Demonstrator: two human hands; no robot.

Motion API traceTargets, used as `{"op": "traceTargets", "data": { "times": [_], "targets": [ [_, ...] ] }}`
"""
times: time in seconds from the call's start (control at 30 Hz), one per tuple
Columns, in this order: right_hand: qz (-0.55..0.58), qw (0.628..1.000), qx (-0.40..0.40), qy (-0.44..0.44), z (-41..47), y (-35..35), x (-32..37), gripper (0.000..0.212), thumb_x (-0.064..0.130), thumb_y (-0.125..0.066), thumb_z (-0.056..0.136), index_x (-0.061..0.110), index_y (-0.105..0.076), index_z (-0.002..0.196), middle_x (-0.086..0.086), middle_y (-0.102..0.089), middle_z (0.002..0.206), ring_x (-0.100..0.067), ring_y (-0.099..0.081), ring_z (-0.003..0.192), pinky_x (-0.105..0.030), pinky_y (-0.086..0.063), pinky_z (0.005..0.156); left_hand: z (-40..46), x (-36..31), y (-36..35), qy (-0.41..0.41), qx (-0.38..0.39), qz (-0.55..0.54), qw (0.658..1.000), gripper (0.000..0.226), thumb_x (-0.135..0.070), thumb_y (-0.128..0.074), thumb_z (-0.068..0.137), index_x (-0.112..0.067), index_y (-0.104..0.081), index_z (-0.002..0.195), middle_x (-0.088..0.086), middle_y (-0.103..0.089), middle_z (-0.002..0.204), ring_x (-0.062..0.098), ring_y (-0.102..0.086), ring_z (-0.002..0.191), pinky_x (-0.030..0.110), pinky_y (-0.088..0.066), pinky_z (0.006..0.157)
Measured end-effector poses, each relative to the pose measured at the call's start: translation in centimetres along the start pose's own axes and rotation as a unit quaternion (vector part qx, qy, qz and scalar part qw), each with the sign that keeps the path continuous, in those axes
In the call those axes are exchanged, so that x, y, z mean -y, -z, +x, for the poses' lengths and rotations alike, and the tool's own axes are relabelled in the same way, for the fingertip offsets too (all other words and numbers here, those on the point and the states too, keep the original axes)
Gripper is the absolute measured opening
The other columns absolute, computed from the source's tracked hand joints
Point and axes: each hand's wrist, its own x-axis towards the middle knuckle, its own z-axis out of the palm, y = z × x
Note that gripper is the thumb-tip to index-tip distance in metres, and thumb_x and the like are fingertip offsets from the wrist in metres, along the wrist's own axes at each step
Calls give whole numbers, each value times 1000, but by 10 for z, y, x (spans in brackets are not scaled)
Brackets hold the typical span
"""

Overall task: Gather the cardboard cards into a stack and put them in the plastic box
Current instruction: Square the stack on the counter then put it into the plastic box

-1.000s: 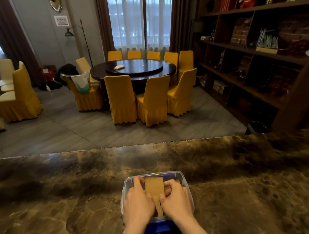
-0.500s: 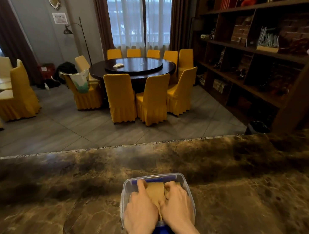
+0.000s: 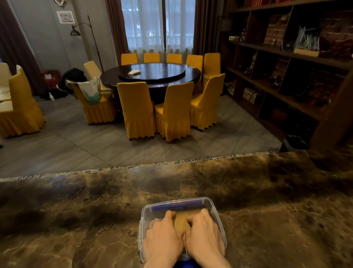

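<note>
The cards (image 3: 181,221) are held low inside the box (image 3: 218,219), pinched between the left hand (image 3: 161,238) and right hand (image 3: 203,234). Their long axis runs away from the body; release straight downward is judged next.

Dim room lit by daylight through the curtained window (image 3: 160,18); wide-angle bending at edges, shelves (image 3: 305,60) dark.

Tan cardboard cards (image 3: 181,220) flat inside the clear, blue-clipped plastic box (image 3: 210,204).
</note>
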Motion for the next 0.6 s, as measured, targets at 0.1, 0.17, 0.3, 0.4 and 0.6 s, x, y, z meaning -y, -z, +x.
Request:
{"op": "traceTargets", "data": {
  "times": [0.1,0.17,0.3,0.4,0.6],
  "targets": [
    [7,1000,-13,-10,-1,-1,2,23,33,-62,94,29,-65,116,3,-62,125,-12,-61,111,-28,-56,94,2,-1,-2,2,8,9,1000,57,-47,-56,89,-41,-36,143,5,-55,140,28,-61,120,45,-51,101],
    [14,999,-31,-16,-4,0,5,23,35,-60,95,30,-63,118,5,-65,123,-12,-62,111,-27,-54,97,2,-2,-2,4,10,6,1000,60,-43,-58,90,-40,-34,145,8,-46,149,29,-58,126,46,-50,105],
    [43,998,-39,-2,-9,9,6,11,32,-65,92,31,-69,103,9,-71,108,-6,-65,96,-24,-57,87,-4,-5,6,-26,-26,24,999,56,-45,-55,91,-37,-37,143,8,-44,147,26,-61,118,40,-53,99],
    [54,998,-19,40,-9,20,4,18,32,-67,91,31,-69,108,11,-67,112,-5,-60,99,-21,-51,91,-8,-7,16,-52,-86,24,995,58,-44,-55,91,-38,-36,145,2,-47,144,19,-61,116,33,-54,94],
    [31,984,-67,161,1,71,3,26,42,-65,90,38,-64,116,18,-60,105,1,-57,97,-13,-46,82,-18,-1,54,-109,-188,-7,976,56,-56,-58,88,-43,-40,139,-11,-53,134,8,-55,116,29,-52,98]
  ]
}}
